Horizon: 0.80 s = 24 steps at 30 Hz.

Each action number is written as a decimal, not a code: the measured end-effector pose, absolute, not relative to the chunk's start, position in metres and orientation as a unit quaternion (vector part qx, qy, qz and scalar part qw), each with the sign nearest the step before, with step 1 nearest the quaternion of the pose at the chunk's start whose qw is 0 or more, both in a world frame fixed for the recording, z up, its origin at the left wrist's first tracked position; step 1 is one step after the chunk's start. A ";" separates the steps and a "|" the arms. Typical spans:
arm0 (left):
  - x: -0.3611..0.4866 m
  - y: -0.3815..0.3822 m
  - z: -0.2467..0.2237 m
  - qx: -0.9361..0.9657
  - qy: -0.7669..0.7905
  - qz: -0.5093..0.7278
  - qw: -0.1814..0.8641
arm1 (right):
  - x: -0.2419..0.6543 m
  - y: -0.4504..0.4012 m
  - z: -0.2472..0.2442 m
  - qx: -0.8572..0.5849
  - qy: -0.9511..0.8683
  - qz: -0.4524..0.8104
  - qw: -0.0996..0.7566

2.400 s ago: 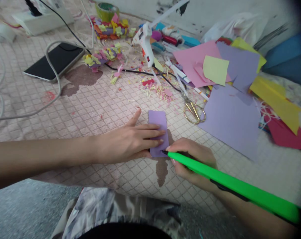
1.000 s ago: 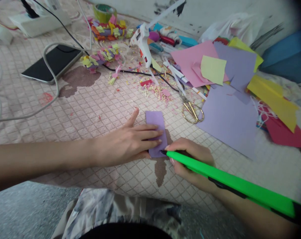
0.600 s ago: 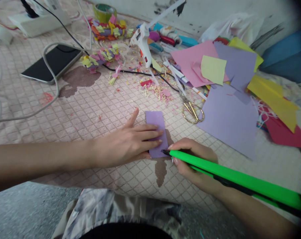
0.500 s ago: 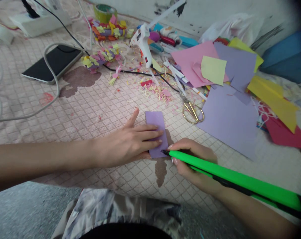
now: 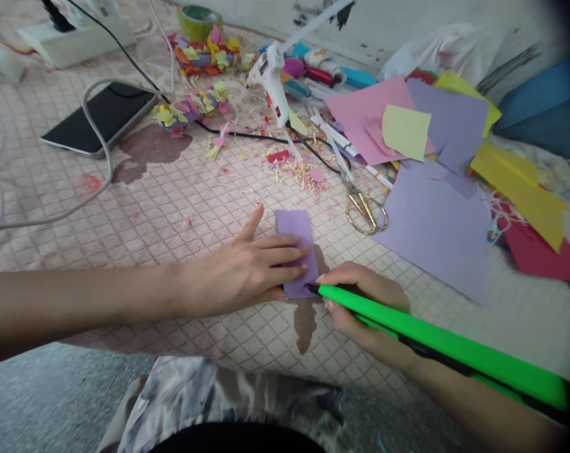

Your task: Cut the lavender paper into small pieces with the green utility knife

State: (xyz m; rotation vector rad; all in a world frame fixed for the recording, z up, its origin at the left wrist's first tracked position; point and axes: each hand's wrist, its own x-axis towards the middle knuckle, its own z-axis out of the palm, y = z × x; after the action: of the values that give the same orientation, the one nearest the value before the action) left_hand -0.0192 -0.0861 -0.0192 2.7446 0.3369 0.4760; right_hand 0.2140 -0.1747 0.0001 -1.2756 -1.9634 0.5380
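Note:
My left hand (image 5: 238,274) lies flat across a narrow lilac paper strip (image 5: 295,226), fingers extended and pressing it to the mat, with the thumb spread away. My right hand (image 5: 367,308) grips a long bright green marker (image 5: 436,340). Its black tip touches the strip's lower right edge, close to my left fingertips. The strip's middle is hidden under my left fingers.
Gold-handled scissors (image 5: 366,212) lie beside a large lilac sheet (image 5: 431,239) on a quilted pink mat (image 5: 172,214). Paper shavings (image 5: 297,175), a white glue gun (image 5: 272,82), a black phone (image 5: 99,116), cables and pink and yellow sheets lie beyond.
The far end of the green marker has swung upward to a flatter angle. Its tip stays at the strip's edge, and my left hand stays on the strip.

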 end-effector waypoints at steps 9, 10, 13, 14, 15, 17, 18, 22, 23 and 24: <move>-0.017 -0.088 -0.021 0.965 0.129 0.169 0.155 | 0.214 -0.178 0.001 -0.493 -0.754 0.191 0.389; -0.017 -0.088 -0.021 0.965 0.129 0.171 0.149 | 0.214 -0.178 0.002 -0.500 -0.749 0.186 0.392; -0.016 -0.089 -0.022 0.965 0.131 0.180 0.138 | 0.214 -0.178 0.003 -0.507 -0.747 0.176 0.392; -0.016 -0.090 -0.022 0.965 0.132 0.182 0.136 | 0.214 -0.177 0.004 -0.508 -0.749 0.176 0.387; -0.016 -0.090 -0.023 0.965 0.132 0.183 0.134 | 0.214 -0.177 0.004 -0.511 -0.750 0.177 0.382; -0.016 -0.090 -0.023 0.966 0.132 0.183 0.130 | 0.214 -0.177 0.004 -0.513 -0.751 0.180 0.374; -0.017 -0.091 -0.023 0.966 0.132 0.182 0.128 | 0.214 -0.177 0.004 -0.511 -0.753 0.182 0.373; -0.017 -0.091 -0.022 0.966 0.134 0.181 0.128 | 0.213 -0.176 0.003 -0.504 -0.754 0.187 0.377; -0.016 -0.091 -0.022 0.965 0.134 0.182 0.130 | 0.213 -0.176 0.002 -0.505 -0.753 0.187 0.378; -0.016 -0.091 -0.022 0.965 0.135 0.182 0.132 | 0.213 -0.176 0.002 -0.505 -0.753 0.186 0.379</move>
State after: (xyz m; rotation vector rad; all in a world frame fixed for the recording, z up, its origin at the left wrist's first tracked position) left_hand -0.0163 -0.0907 -0.0218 2.8016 0.3922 0.5269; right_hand 0.2133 -0.1765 0.0022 -1.2893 -1.9246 0.4754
